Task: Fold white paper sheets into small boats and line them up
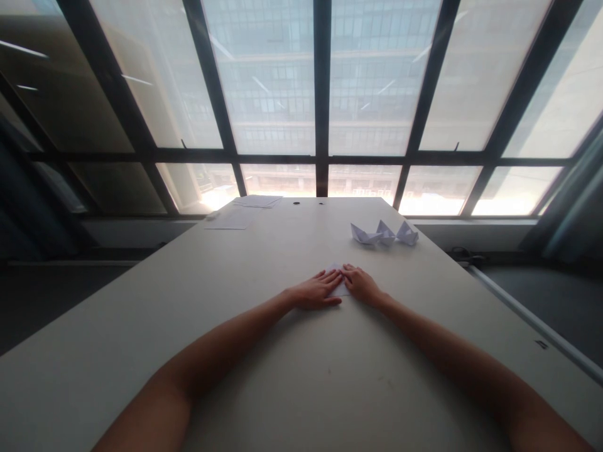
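Note:
A small folded piece of white paper [338, 290] lies on the white table between my hands, partly covered by them. My left hand [316, 291] rests flat on its left side, fingers stretched out and thumb apart. From the right, my right hand [362, 285] presses on the paper's right edge, its fingers bent and close together. The fingertips of both hands nearly meet over the sheet. Beyond my right hand stand three folded paper boats [385, 233] in a row, apart from both hands.
Flat white sheets [230, 218] lie at the table's far left, with more paper [259, 201] behind them. The long white table [226, 276] reaches toward large dark-framed windows. Dark curtains [28, 194] hang at both sides. A cable [466, 256] lies beyond the right edge.

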{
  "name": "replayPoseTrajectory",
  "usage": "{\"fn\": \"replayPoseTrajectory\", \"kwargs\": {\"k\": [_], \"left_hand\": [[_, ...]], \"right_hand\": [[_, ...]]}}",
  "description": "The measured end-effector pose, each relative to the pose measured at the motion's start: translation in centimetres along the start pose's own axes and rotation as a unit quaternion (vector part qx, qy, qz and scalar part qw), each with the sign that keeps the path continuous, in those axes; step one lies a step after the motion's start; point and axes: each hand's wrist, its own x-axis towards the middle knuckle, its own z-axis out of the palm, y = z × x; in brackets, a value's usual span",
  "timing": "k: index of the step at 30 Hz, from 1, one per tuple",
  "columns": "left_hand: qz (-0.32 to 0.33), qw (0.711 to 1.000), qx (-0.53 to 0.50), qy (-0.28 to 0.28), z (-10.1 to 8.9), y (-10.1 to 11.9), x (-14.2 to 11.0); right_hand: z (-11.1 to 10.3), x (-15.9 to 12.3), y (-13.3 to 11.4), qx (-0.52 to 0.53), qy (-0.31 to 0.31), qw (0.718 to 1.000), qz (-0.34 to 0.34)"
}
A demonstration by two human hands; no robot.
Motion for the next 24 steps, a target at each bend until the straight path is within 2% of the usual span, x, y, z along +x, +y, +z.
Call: {"fn": "replayPoseTrajectory", "kwargs": {"k": [3, 7, 9, 12, 14, 16, 18, 24], "left_hand": [[-0.007, 1.000, 0.007, 0.002, 0.2, 0.1, 0.2], [-0.036, 0.999, -0.021, 0.033, 0.4, -0.6, 1.0], [-0.077, 0.991, -0.083, 0.069, 0.4, -1.3, 1.4], [-0.134, 0.963, -0.176, 0.153, 0.4, -2.5, 1.6], [-0.109, 0.957, -0.178, 0.201, 0.6, -3.2, 1.4], [-0.071, 0.961, -0.145, 0.224, 0.9, -3.6, 1.2], [-0.063, 0.971, -0.100, 0.209, 1.1, -3.7, 1.0], [-0.095, 0.994, -0.014, 0.047, 0.9, -3.8, 0.7]], "right_hand": [[0.0, -0.1, 0.2, 0.009, -0.026, 0.999, -0.037], [0.0, -0.2, 0.4, 0.003, -0.049, 0.996, -0.070], [0.0, -0.2, 0.4, 0.002, -0.041, 0.997, -0.073], [-0.1, -0.1, 0.4, 0.016, -0.033, 0.995, -0.092], [-0.1, -0.1, 0.4, 0.035, -0.028, 0.992, -0.117], [-0.2, -0.1, 0.4, 0.057, -0.019, 0.988, -0.139], [-0.3, -0.1, 0.4, 0.076, -0.007, 0.985, -0.156], [-0.2, -0.2, 0.1, 0.103, 0.012, 0.982, -0.159]]}}
